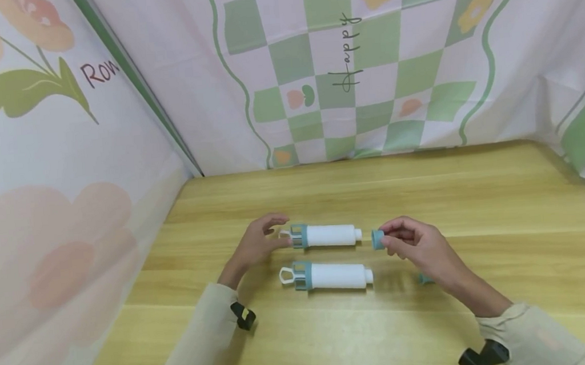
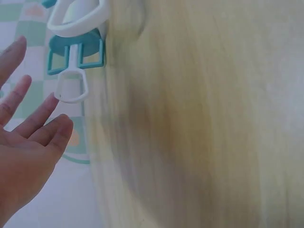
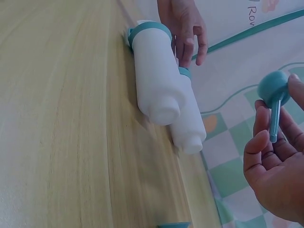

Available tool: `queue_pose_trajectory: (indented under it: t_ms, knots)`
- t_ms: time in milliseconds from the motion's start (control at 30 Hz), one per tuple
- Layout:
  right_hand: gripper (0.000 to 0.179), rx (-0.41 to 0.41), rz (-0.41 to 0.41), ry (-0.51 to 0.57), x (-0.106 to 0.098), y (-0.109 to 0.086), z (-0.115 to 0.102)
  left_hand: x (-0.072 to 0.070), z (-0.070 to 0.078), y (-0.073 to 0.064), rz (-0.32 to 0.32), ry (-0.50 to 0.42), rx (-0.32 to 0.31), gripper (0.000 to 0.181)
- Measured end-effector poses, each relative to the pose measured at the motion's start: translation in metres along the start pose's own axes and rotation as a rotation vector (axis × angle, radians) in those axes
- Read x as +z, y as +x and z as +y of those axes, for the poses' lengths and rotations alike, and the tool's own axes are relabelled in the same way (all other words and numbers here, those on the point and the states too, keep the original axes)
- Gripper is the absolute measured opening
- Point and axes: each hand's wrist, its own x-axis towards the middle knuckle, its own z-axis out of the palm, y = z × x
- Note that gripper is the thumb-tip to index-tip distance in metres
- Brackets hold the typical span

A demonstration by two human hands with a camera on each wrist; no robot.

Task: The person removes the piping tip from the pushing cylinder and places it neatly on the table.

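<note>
Our right hand (image 1: 421, 247) pinches a teal cap (image 1: 378, 239) just right of the far white tube (image 1: 327, 235). Our left hand (image 1: 258, 242) rests with loose, open fingers at that tube's left end, holding nothing. A near white tube (image 1: 333, 275) lies on the desk (image 1: 427, 195).

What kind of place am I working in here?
Probably a staged tabletop booth, not a real kitchen: a bare wooden table enclosed by printed cloth backdrops, with only two white syringe-like tubes laid out.

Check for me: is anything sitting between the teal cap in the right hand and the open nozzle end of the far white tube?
Nothing visible. The teal cap, pinched by the right hand, faces the far white tube nozzle across bare table. The left hand is at the opposite end.
</note>
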Motion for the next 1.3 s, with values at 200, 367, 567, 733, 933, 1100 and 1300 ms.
queue_pose_trajectory:
  t_ms: [200, 367, 567, 733, 933, 1100, 1300]
  knots:
    - [0.027, -0.009, 0.01, -0.009, -0.001, -0.001, -0.002, 0.0, 0.007, -0.004, 0.05, 0.078, 0.037, 0.049]
    - [0.026, -0.023, 0.018, -0.008, 0.0, -0.001, -0.003, 0.003, 0.018, -0.008, 0.117, 0.136, 0.065, 0.047]
    - [0.026, -0.031, 0.021, -0.001, 0.001, -0.002, -0.004, 0.013, 0.028, -0.015, 0.21, 0.148, 0.088, 0.042]
    - [0.025, -0.04, 0.022, 0.004, 0.002, -0.003, -0.005, 0.021, 0.032, -0.024, 0.27, 0.107, 0.084, 0.038]
    - [0.024, -0.057, 0.012, 0.026, 0.005, -0.003, -0.005, 0.025, 0.037, -0.03, 0.291, 0.002, 0.073, 0.039]
    - [0.024, -0.051, 0.017, 0.026, 0.005, -0.004, -0.007, 0.033, 0.045, -0.031, 0.296, -0.041, 0.072, 0.042]
    - [0.024, -0.049, 0.023, 0.021, 0.006, -0.006, -0.009, 0.04, 0.053, -0.035, 0.253, -0.057, 0.099, 0.045]
